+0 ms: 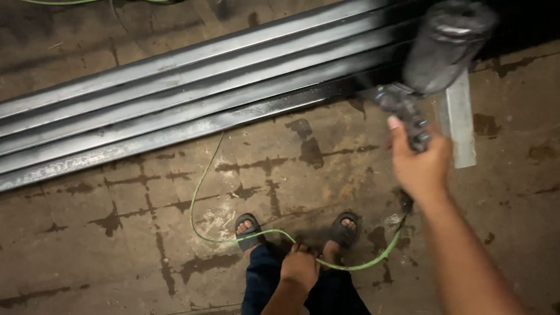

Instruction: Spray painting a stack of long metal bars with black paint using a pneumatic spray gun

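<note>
My right hand (421,166) grips the handle of a dark paint spray gun (408,111) with a large grey cup (446,44) on top, its nozzle turned toward the long metal bars (175,99) lying side by side on the floor. Near the gun the bars look wet and black; further left they are grey. My left hand (300,267) is closed around the thin green hose (233,239) just above my knees. The hose loops across the floor in front of my sandalled feet (247,228) and curves up toward the gun.
A pale metal support piece (459,119) lies under the bars' right end. The concrete floor (87,233) is stained with dark paint marks along its tile joints. Another stretch of green hose (58,2) shows at the top edge.
</note>
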